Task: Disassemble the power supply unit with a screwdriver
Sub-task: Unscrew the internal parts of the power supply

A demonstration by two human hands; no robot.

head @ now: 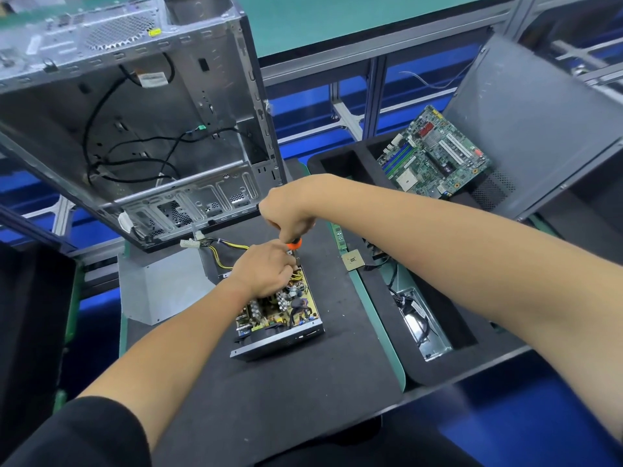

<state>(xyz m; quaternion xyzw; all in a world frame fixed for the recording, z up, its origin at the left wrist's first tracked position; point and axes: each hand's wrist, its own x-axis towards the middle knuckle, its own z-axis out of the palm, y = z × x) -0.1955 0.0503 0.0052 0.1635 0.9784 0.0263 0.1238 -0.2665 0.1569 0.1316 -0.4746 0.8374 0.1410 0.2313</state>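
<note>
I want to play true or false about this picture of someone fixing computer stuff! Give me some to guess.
1. The right hand grips an orange-handled screwdriver. True.
2. The open metal power supply box lies on a black foam mat. True.
3. The green motherboard sits inside the empty silver computer case. False: it leans in a black tray to the right.
4. The left hand rests on the tall case. False: it is on the power supply box.
5. Yellow wires come out of the power supply. True.
</note>
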